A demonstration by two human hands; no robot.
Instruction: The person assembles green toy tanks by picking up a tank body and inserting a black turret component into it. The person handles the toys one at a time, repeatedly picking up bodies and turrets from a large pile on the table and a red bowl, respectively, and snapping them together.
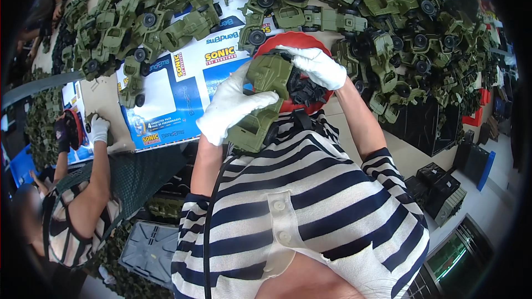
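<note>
A green toy jeep (271, 72) is tilted in front of my chest. My left hand (233, 105), in a white glove, wraps around its side with the thumb across the body. My right hand (318, 66), also gloved, curves over the jeep's far end with the fingers together; what they pinch, if anything, is hidden. Behind and under the jeep stands a red bowl (285, 40) holding small black parts (308, 92), just below my right hand. The jeep covers the bowl's left part.
Piles of green toy jeeps (421, 44) cover the table's far side and right. Printed blue and white cardboard (188, 83) lies at left. A co-worker's gloved hand (100, 129) works beside another red bowl. Black crates (438, 185) stand at lower right, a grey crate (147, 252) at lower left.
</note>
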